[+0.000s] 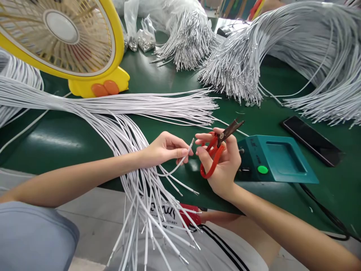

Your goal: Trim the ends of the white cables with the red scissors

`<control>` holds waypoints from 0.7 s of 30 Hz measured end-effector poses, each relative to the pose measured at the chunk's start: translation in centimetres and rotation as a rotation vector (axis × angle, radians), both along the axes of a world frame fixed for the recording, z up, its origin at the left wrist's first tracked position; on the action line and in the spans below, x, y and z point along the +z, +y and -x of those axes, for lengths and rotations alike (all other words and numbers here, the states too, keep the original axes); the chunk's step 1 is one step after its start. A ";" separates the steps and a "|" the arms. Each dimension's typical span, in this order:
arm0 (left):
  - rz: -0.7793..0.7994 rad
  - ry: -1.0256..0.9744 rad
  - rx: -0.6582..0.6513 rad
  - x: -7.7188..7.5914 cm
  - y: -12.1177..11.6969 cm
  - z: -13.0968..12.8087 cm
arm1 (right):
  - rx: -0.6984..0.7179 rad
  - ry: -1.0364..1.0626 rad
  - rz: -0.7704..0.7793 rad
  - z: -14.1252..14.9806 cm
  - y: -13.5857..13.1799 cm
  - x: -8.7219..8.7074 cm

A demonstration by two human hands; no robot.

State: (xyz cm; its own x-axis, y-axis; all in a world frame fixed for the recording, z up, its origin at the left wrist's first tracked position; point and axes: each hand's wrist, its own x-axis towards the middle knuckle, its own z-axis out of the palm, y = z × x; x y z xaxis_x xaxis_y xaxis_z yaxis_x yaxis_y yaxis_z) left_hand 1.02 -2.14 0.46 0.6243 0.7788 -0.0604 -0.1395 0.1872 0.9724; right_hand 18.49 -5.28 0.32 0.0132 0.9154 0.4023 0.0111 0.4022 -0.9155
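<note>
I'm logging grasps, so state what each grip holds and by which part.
Left grip: one white wire, pinched near its stripped-looking end. Right grip: red-handled scissors, held by the handles.

Left sleeve (36, 237) grey-blue, plain; pale lower garment (239, 242), black stripes (225, 248); left hand (163, 149), right hand (227, 167) bare.

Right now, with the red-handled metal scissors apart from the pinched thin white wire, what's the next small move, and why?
I'd probably turn the right hand to aim the red-handled metal scissors at the thin white wire: the left hand pinches it with the tip sticking out, while the blades point up and away from it.
</note>
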 end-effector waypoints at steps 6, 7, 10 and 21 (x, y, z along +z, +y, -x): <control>-0.009 0.013 -0.036 0.2 0.0 -0.1 | 0.004 0.005 -0.023 0.0 -0.2 -0.1; -0.013 0.016 -0.041 0.2 -0.1 -0.1 | 0.000 0.005 -0.028 0.0 -0.3 -0.1; -0.025 0.033 -0.048 0.4 -0.1 -0.1 | 0.015 0.011 -0.036 0.0 -0.3 -0.1; -0.063 0.074 -0.003 0.6 -0.1 0.0 | -0.010 0.023 -0.088 0.0 -0.2 -0.1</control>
